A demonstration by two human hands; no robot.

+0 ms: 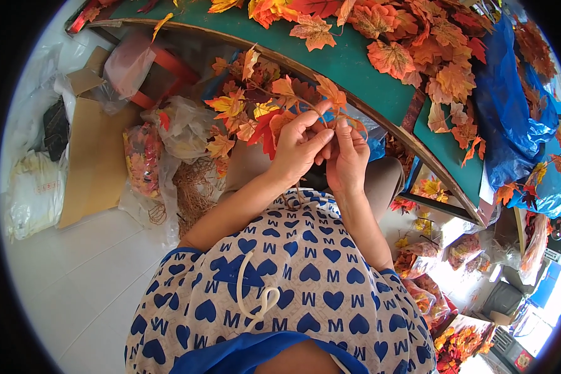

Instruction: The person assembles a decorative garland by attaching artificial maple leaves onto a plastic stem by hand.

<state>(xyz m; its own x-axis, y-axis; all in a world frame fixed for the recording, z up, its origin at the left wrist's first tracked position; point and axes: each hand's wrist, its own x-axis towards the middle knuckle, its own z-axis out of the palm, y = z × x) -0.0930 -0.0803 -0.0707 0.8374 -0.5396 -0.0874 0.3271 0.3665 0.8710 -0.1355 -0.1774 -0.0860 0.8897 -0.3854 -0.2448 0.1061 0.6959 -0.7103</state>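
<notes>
My left hand [298,144] and my right hand [348,157] meet in front of me, just short of the table edge. Between their fingertips they pinch the thin brown stem of an artificial maple leaf garland [228,106]. Its orange, yellow and red leaves hang to the left of my left hand, over my lap. A loop of the stem [358,119] curves above my right fingers. The exact spot where the fingertips meet is partly hidden by the thumbs.
A green table [368,87] with a wooden edge spans the front, bearing a pile of maple leaves [436,43] and a blue plastic bag [505,106]. To the left stand a cardboard box [100,162], a red stool [165,78] and bagged leaves [142,156]. More bags of leaves [455,343] lie at right.
</notes>
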